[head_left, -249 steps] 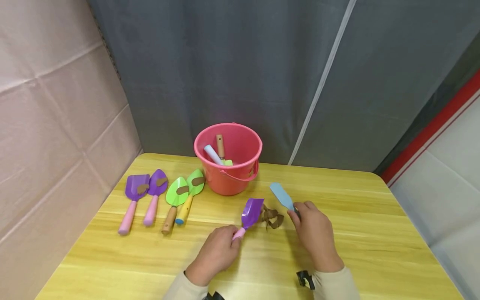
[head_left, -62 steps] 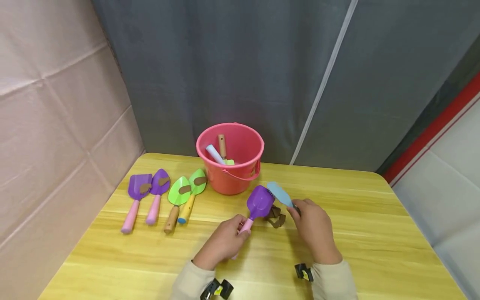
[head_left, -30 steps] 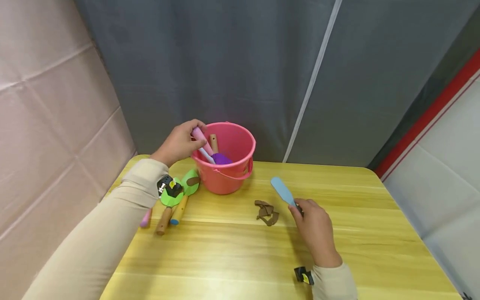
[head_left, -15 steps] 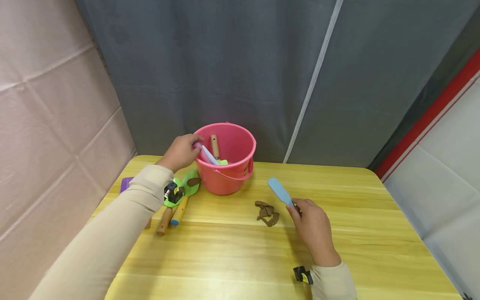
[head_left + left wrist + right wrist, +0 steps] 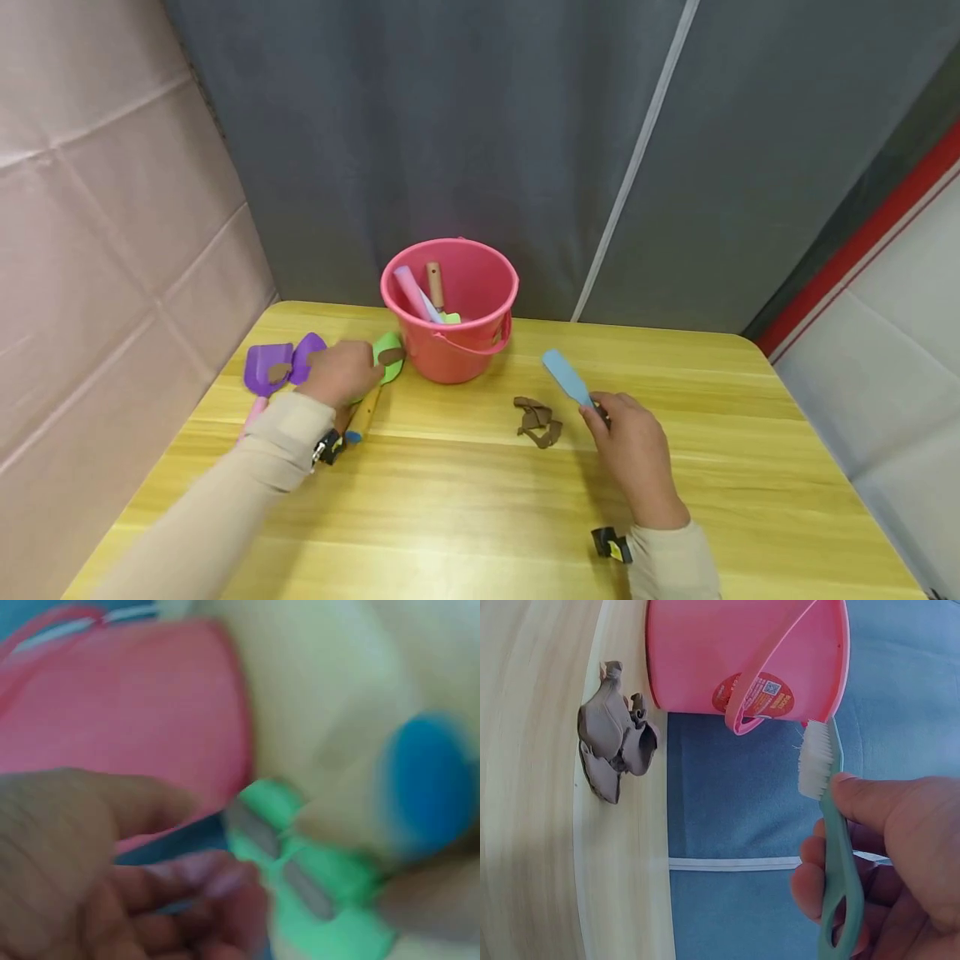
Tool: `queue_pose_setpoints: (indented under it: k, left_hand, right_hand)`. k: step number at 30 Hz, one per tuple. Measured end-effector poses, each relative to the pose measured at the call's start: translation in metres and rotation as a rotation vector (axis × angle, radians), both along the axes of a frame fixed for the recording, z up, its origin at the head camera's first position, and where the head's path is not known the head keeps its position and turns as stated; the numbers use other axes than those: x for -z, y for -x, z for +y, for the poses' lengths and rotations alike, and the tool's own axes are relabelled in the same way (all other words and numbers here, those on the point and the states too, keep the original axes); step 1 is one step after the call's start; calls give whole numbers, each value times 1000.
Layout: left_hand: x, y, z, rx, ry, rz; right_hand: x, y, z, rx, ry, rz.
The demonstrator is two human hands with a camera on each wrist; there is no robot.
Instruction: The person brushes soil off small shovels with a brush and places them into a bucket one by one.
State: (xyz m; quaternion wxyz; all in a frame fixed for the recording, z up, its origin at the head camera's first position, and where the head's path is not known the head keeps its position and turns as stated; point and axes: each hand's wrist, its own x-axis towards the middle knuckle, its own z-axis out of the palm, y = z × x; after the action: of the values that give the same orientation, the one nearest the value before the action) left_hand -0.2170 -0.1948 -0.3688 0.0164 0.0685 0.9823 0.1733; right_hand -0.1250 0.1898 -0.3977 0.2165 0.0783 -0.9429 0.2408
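Observation:
My left hand (image 5: 341,375) hovers over the toy trowels at the left of the table. Its loosely bent fingers hold nothing in the left wrist view, close to two green trowels (image 5: 326,937) with brown clay patches. In the head view it hides most of the wooden-handled green one; the yellow-handled green trowel (image 5: 386,344) shows beside it. My right hand (image 5: 630,454) grips a blue-green brush (image 5: 840,847), white bristles up front, above the table. Left of the brush lies a small heap of brown clay scraps (image 5: 536,421).
A pink bucket (image 5: 450,354) stands at the back, with a pink handle (image 5: 412,293), a pale blue handle and a wooden handle (image 5: 435,285) inside. A square purple shovel (image 5: 264,364) and a pointed purple trowel (image 5: 305,348), bearing clay, lie far left.
My left hand carried the purple shovel from beside the brush into the bucket, let it go, and moved down-left to the trowels. My right hand stays nearly in place with the brush.

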Motion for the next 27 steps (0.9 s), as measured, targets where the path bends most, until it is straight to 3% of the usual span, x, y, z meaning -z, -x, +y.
queue_pose_setpoints:
  k: [2,5,11,14,18,20,23,27]
  left_hand:
    - [13,-11,4,-15,51,-81]
    - [30,-20,9,-62,53,-116]
    - [53,-21,10,-138,-109,-145]
    - [60,-20,8,-121,-193,-164]
    - [61,-25,5,-135,-299,-163]
    - [60,-32,5,-178,-358,-170]
    - [58,-48,7,-243,-446,-156]
    - [59,-78,18,-258,-519,-127]
  right_hand:
    - [1,1,-1,-4,3,-13]
    - [3,1,-2,-6,2,-23]
    - [5,1,-3,-11,-3,-25]
    - [5,1,-3,-16,2,-23]
    - [5,1,-3,-12,6,-13]
    - [4,1,-3,-10,4,-11]
    - [4,1,-3,-12,2,-19]
    - [3,2,-4,-18,3,-28]
